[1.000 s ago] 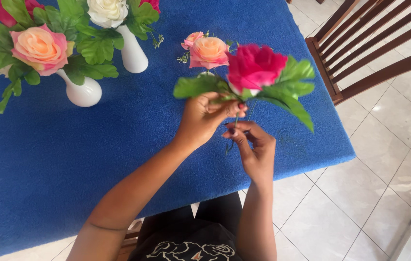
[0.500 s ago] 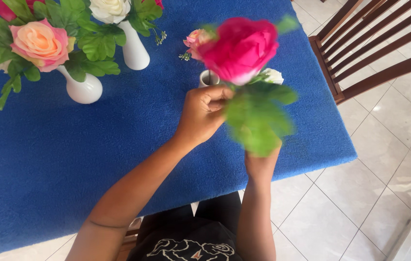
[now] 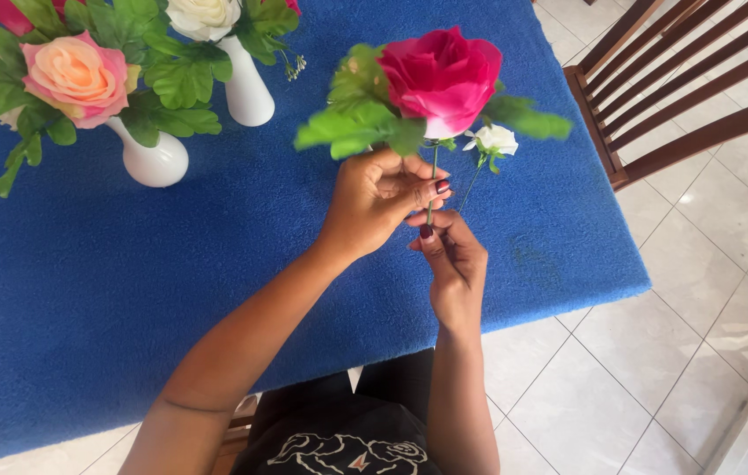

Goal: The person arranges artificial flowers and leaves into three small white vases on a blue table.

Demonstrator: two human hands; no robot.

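You hold an artificial pink rose upright above the blue tablecloth.

Its bloom is deep magenta, full and open, with green fabric leaves spreading on both sides and a thin green stem running down. Your left hand is closed around the stem just under the leaves; your right hand pinches the stem's lower end between fingertips. A small white flower sprig stands just behind the rose, partly hidden by its leaves. Left of the rose, two white vases stand on the cloth, one with a peach rose, the other with a white rose. A wooden chair stands right of the rose. Half a second ago the bloom leaned toward you and hid your right hand; now it is upright and both hands show.
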